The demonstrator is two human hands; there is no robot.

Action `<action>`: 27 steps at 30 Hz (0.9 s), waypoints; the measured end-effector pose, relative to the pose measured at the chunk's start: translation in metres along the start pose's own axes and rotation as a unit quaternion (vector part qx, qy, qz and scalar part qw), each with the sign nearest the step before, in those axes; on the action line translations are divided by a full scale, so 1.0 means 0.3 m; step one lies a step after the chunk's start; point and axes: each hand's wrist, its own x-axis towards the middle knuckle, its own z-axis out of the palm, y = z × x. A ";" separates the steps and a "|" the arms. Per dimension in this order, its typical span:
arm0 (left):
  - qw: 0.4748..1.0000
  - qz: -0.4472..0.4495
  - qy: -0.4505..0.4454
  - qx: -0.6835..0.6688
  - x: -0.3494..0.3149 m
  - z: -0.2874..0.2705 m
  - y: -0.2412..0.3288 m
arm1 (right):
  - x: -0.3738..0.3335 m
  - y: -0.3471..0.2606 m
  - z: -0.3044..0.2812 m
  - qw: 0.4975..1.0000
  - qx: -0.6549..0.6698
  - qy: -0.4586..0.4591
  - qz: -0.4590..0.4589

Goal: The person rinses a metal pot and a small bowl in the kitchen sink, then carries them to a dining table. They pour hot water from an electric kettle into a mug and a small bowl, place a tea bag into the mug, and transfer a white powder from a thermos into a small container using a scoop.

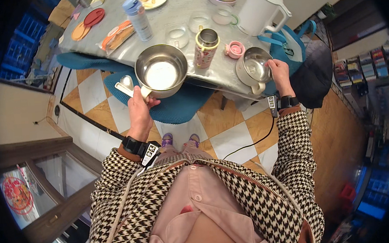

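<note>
The left hand (139,112) is gripping a pot (162,74) just beyond it by the handle (145,93), the right hand (281,76) is pinching a bowl (255,68) on its left, seemingly positioning both, calling for level holds.

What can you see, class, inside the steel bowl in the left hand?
Inside the steel bowl, a shiny wall and a bright, glaring bottom show; the inner wall nearest the wearer is hidden behind the rim.

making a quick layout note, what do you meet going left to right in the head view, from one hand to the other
Left hand, larger steel-lined bowl, patterned flask, small pink cap, smaller steel-lined bowl, right hand.
</note>
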 end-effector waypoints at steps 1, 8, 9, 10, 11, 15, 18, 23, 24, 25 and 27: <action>1.000 0.010 0.013 -0.012 -0.016 -0.014 -0.007 | 0.015 -0.003 0.013 0.998 -0.016 -0.035 0.052; 0.998 0.033 -0.033 0.034 -0.071 -0.074 -0.008 | 0.115 -0.018 0.086 0.946 -0.252 -0.188 0.076; 0.998 0.027 -0.029 0.045 -0.077 -0.075 -0.006 | 0.123 -0.018 0.090 0.937 -0.284 -0.188 0.084; 0.998 0.026 -0.029 0.048 -0.084 -0.074 -0.004 | 0.125 -0.018 0.090 0.931 -0.306 -0.182 0.081; 0.998 0.024 -0.033 0.042 -0.088 -0.073 -0.002 | 0.123 -0.020 0.089 0.921 -0.338 -0.174 0.085; 0.997 0.023 -0.035 0.058 -0.095 -0.070 0.004 | 0.095 -0.067 0.070 0.907 -0.374 -0.150 0.119; 0.998 0.017 -0.037 0.057 -0.098 -0.066 0.004 | 0.067 -0.129 0.061 0.923 -0.363 -0.090 0.087; 0.996 0.021 -0.063 0.051 -0.096 -0.035 -0.005 | 0.001 -0.247 0.132 0.972 -0.206 -0.075 -0.086; 0.996 0.009 -0.061 0.062 -0.094 -0.025 -0.007 | -0.007 -0.275 0.168 0.976 -0.140 -0.082 -0.145; 0.996 0.002 -0.061 0.062 -0.091 -0.016 -0.009 | -0.022 -0.301 0.208 0.981 -0.098 -0.094 -0.137; 0.997 -0.008 -0.062 0.044 -0.086 -0.001 -0.012 | -0.046 -0.349 0.299 0.976 -0.002 -0.123 -0.180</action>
